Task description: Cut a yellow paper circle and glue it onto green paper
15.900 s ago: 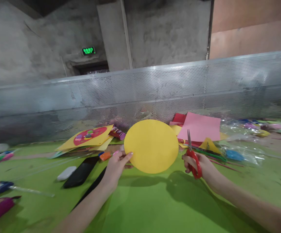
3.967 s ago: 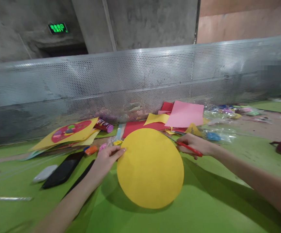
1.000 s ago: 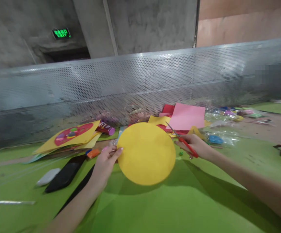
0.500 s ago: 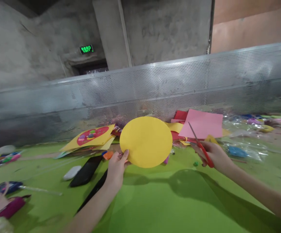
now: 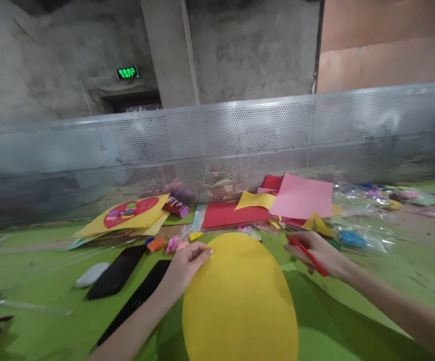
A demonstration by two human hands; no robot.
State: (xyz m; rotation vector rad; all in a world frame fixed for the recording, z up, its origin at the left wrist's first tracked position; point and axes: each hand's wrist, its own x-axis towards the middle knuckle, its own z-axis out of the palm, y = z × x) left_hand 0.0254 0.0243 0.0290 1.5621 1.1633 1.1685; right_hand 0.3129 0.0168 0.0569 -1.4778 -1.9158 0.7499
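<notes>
My left hand [image 5: 187,268] pinches the upper left edge of a yellow paper oval [image 5: 240,301], thumb on top. The oval hangs over the green tabletop, its lower end near the bottom of the view. To its right, my right hand [image 5: 317,253] is closed around red-handled scissors [image 5: 309,256]. Their blades point up and left, apart from the oval. Beyond the scissors lies a pink paper sheet [image 5: 303,196] over red paper [image 5: 232,214] and yellow scraps.
A black phone [image 5: 117,273] and a white rounded case [image 5: 92,275] lie left of my left arm. Decorated yellow paper [image 5: 125,215] is stacked farther back. A perforated metal panel [image 5: 217,145] borders the table's far side. Clear plastic packets [image 5: 368,233] lie at right.
The yellow oval has come down and nearer to me, tilting so it looks longer. My left hand now grips its upper left edge. The scissors have turned flatter and dropped slightly.
</notes>
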